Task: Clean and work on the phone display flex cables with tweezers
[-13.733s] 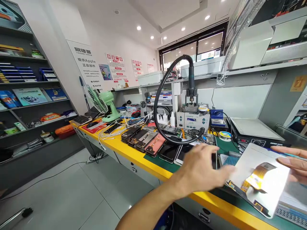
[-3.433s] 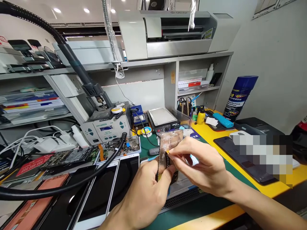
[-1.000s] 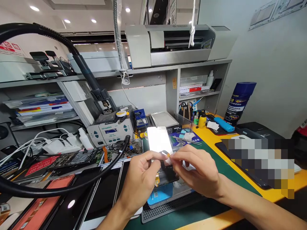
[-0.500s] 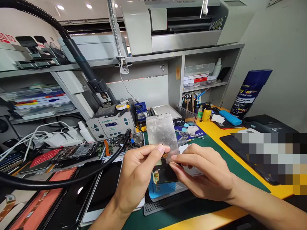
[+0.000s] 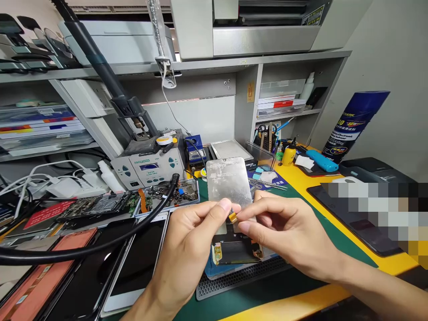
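Orange flex tab over lower part of silver-backed panel, between my fingertips. Left hand pinches tab from panel's left; right hand pinches tab's right edge, equally near. Panel's long axis points away from me, top slightly left.

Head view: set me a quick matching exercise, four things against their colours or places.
Things
1. Panel
2. Ribbon end
3. Nozzle bottle
4. Spray can

Colours or places
A. Yellow, black nozzle, at the back of the bench
B. Silvery, held by the left hand
C. Blue top, dark body, near the right-hand wall
D. Gold, at the right hand's fingertips

Pairs: 1-B, 2-D, 3-A, 4-C
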`<action>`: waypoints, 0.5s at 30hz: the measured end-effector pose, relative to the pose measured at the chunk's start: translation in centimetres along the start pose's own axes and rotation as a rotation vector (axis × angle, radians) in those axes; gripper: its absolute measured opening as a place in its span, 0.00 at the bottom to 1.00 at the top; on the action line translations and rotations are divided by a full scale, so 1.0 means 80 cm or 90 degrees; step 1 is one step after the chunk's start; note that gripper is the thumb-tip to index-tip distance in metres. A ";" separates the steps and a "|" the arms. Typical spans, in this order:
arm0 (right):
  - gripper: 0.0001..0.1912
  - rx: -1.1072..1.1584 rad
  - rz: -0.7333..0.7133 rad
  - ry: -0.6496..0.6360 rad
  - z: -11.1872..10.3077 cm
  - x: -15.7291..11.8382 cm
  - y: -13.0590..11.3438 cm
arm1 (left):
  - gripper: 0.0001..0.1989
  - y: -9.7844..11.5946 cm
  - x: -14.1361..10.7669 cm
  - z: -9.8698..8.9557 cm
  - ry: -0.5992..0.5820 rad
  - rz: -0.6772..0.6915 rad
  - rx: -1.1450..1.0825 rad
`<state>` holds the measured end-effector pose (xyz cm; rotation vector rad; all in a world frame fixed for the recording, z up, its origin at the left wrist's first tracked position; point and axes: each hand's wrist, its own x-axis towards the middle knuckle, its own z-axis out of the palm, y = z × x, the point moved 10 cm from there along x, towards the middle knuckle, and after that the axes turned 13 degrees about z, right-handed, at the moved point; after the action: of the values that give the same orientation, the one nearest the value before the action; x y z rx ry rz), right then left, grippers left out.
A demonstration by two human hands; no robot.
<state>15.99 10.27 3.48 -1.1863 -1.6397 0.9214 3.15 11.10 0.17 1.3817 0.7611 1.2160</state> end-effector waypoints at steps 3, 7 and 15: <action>0.03 0.065 0.091 -0.047 0.005 0.003 0.017 | 0.16 0.002 0.000 0.000 -0.004 0.010 0.029; 0.04 0.132 0.136 -0.094 0.010 0.003 0.026 | 0.14 0.009 0.000 0.002 -0.011 0.046 0.060; 0.05 0.161 0.132 -0.111 0.012 0.002 0.026 | 0.13 0.010 -0.002 -0.002 0.015 0.071 0.079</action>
<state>15.67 10.91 1.32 -1.1397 -1.4987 1.3537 2.80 10.84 0.90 1.5313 0.7954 1.2915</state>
